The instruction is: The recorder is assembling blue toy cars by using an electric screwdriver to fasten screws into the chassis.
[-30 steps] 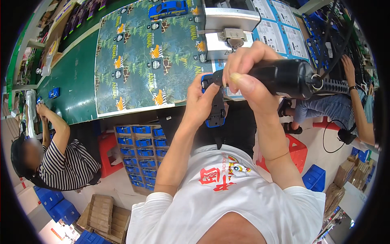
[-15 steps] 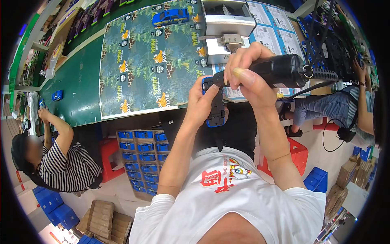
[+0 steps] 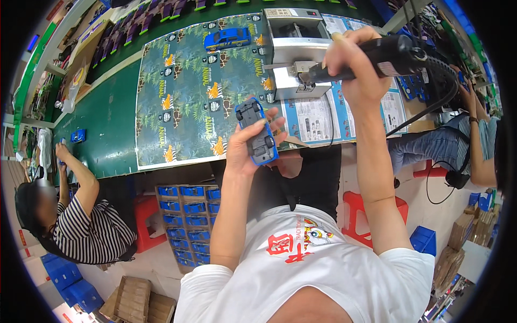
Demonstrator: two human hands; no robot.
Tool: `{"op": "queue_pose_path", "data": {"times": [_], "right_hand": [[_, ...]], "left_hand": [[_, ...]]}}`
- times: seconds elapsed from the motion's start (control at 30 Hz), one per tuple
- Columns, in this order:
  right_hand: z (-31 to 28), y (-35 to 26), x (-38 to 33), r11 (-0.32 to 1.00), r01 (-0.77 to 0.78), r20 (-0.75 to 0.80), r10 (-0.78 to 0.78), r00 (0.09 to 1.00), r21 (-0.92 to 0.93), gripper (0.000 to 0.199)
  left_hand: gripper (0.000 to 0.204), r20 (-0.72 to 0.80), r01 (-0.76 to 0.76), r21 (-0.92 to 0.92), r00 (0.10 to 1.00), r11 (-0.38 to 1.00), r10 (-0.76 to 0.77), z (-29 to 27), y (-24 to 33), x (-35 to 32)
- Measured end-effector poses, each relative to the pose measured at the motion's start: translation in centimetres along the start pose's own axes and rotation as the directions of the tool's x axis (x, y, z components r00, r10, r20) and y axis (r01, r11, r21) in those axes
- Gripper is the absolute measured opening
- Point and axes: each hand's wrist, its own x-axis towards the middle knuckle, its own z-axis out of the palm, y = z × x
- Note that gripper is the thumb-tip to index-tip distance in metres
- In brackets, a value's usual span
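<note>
Away from the toy car [image 3: 255, 131], the driver [image 3: 396, 55] has swung up and right since the earlier frame, while the toy car has shifted left. Far left, a co-worker [image 3: 94, 226] in stripes is at the green surface [image 3: 107, 124], where a blue car [image 3: 78, 135] lies. Lower left of centre, a tray [image 3: 172, 198] holds rows of blue cars. Centre frame, the left hand [image 3: 242, 145] has its grip closed round the toy car, underside showing. Upper centre is a metal box [image 3: 288, 52]; whether the driver's tip touches it, I cannot tell. Upper right, the right hand's [image 3: 359, 75] grip wraps the driver.
</note>
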Motion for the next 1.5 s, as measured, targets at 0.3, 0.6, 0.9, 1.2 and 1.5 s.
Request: {"op": "queue_pose_path", "data": {"times": [0.3,0.6,0.9,1.2,1.5], "right_hand": [[1.3,0.6,0.9,0.95,-0.143,0.032,0.158,0.987,-0.279,0.017],[2.0,-1.8,-4.9,0.893,-0.35,0.304,0.263,0.916,0.284,0.022],[3.8,-1.4,-6.4,0.867,-0.391,0.139,0.365,0.921,0.31,0.018],[4.5,-1.2,-6.7,0.838,-0.505,0.33,0.426,0.843,0.207,0.024],[5.0,-0.7,-7.0,0.849,-0.45,0.307,0.366,0.879,0.277,0.025]], "left_hand": [[0.067,-0.064,-0.102,0.076,0.992,0.992,0.107,-0.7,0.3,0.9],[0.082,-0.106,-0.211,0.216,0.966,0.953,0.238,-0.2,-0.1,1.6],[0.083,-0.128,-0.232,0.221,0.956,0.947,0.264,0.0,-0.4,1.9],[0.056,-0.186,-0.065,-0.077,0.981,0.995,0.05,-0.5,0.0,2.1],[0.043,-0.379,-0.033,0.074,0.923,0.997,0.058,3.8,0.9,0.9]]}}
